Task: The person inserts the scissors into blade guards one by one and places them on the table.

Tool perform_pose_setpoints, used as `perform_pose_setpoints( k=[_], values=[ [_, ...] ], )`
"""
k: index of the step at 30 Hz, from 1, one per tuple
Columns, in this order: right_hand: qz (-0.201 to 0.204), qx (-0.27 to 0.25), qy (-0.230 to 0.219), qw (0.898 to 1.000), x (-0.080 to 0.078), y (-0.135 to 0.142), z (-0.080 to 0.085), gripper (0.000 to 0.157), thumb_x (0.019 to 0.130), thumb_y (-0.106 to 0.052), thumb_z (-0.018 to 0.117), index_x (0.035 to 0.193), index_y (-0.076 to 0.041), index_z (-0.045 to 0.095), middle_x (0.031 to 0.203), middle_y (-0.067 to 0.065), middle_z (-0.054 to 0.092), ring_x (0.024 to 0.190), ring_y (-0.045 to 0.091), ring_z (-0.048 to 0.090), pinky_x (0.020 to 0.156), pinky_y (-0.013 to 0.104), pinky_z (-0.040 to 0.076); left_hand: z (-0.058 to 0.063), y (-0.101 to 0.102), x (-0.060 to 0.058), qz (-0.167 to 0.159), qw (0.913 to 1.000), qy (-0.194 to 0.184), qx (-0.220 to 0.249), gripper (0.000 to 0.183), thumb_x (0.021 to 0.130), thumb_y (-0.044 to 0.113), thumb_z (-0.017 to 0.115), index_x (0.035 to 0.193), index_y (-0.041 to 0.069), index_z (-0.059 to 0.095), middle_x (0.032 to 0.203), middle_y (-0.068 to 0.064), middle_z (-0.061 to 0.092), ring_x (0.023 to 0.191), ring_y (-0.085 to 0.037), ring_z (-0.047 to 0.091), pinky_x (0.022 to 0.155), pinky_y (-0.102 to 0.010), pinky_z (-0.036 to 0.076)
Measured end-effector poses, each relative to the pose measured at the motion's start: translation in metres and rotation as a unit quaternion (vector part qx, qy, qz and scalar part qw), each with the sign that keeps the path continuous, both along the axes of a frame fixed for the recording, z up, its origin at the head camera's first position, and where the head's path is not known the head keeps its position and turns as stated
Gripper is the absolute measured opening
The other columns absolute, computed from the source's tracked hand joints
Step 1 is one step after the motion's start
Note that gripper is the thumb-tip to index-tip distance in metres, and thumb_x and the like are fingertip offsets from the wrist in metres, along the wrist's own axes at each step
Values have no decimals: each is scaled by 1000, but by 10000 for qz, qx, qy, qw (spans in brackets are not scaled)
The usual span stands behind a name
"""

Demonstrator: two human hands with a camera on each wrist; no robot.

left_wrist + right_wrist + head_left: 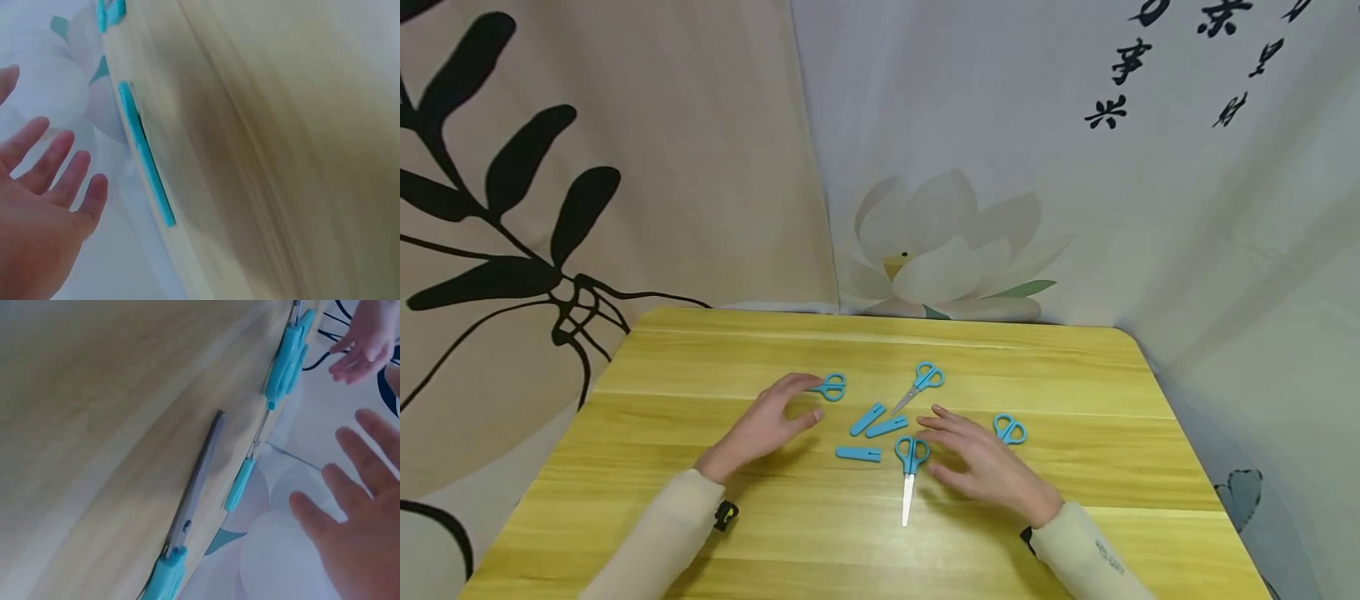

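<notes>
My left hand (767, 425) hovers over the left of the table, its loosely bent fingers beside a pair of blue-handled scissors (835, 387) whose blades are hidden behind the hand. In the left wrist view the left hand (47, 194) shows spread fingers with nothing held. My right hand (985, 462), its palm down, hangs between scissors with a bare blade (912, 457) and another pair of scissors (1011, 429), partly hidden. Its fingers are spread and grip nothing in the right wrist view, where the right hand (369, 519) is away from the scissors (167, 572).
Three blue blade covers, an upper one (867, 419), a middle one (887, 427) and a lower one (858, 454), lie mid-table. Behind them are scissors with a bare blade (928, 375). A printed curtain (715, 150) hangs beyond the wooden table (775, 542).
</notes>
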State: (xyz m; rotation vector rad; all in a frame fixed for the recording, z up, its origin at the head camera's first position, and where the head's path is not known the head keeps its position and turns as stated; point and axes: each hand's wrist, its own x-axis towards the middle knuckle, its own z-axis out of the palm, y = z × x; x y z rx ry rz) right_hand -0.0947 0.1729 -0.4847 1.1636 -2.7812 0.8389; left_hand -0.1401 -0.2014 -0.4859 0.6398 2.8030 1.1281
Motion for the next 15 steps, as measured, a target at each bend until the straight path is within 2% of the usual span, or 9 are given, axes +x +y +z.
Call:
perform_pose_setpoints(
  k=[7, 15],
  values=[
    [695, 298, -509, 9958, -12, -10, -4, 44, 103, -33, 66, 142, -14, 64, 152, -1, 56, 151, 25, 36, 117, 51, 36, 5, 4, 21, -317, 9995, 59, 1, 56, 99, 28, 73, 148, 9, 56, 152, -13, 51, 139, -40, 47, 110, -64, 40],
    [1098, 711, -918, 9871, -22, -21, -10, 44, 104, -36, 61, 144, -19, 62, 152, -7, 54, 149, 23, 38, 119, 47, 35, 6, 4, 38, -703, 9970, 286, 159, 57, 100, 28, 71, 149, 5, 53, 155, -19, 48, 141, -41, 45, 111, -63, 38]
  ],
)
